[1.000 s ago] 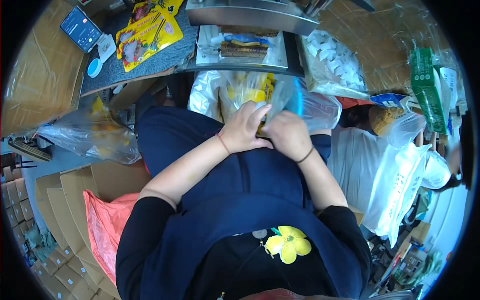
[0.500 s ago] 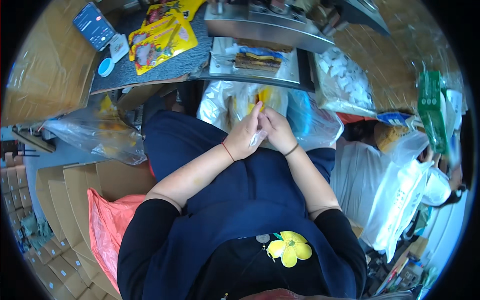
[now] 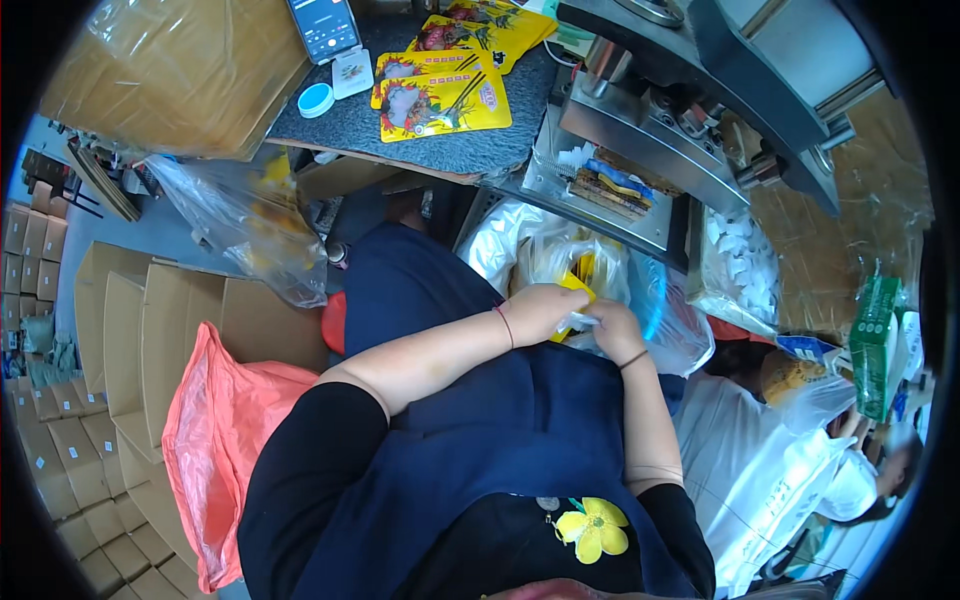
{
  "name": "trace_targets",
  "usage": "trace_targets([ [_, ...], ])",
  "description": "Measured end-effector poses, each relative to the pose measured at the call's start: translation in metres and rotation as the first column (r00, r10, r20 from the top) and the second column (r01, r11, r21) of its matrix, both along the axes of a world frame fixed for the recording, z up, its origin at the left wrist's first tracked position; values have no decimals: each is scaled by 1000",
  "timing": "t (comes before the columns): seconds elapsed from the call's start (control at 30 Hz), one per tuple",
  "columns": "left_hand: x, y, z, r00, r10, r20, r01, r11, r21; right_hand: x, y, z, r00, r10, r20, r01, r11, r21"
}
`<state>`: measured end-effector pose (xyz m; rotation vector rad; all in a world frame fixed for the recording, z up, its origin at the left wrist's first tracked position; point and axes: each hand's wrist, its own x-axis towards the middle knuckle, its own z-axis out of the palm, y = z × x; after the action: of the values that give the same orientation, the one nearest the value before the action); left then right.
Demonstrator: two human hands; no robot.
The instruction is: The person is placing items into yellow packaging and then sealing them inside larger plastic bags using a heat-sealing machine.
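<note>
Over my lap my left hand is closed on a yellow packet, whose edges show above and below the fingers. My right hand meets it from the right, fingers curled in at the packet's side. A whitish scrap, perhaps film or tissue, shows between the hands. Just beyond them sits a clear plastic bag with yellow things inside. Part of the packet and several fingertips are hidden.
On the grey-topped table lie yellow printed pouches, a phone and a round blue-lidded tub. A metal press stands at the right, beside a bin of white scraps. Cardboard boxes stand left; another person is at far right.
My hands, earlier pressed together, now have the yellow packet between them. The view has swung left, so the table and press appear farther right.
</note>
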<state>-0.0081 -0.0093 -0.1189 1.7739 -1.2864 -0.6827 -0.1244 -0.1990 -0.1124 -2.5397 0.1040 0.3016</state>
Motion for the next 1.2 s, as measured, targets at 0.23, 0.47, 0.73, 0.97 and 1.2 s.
trace_targets([
  [0.23,3,1,-7,832,448,328,-281,849,-447,4,28,1,926,-233,-297,360,304,882],
  [0.47,3,10,1,827,245,506,-150,964,-220,12,29,-20,803,-539,-255,484,340,806],
  [0.73,5,6,-2,872,-137,-470,-46,933,-358,0,21,-7,747,-527,405,462,850,254],
  [0.97,-7,-4,-11,967,34,-251,-93,969,-227,-13,55,22,669,-47,742,153,985,-75],
  [1.2,-1,-6,-11,898,106,-427,-104,994,26,-7,36,4,904,-302,304,210,931,298],
])
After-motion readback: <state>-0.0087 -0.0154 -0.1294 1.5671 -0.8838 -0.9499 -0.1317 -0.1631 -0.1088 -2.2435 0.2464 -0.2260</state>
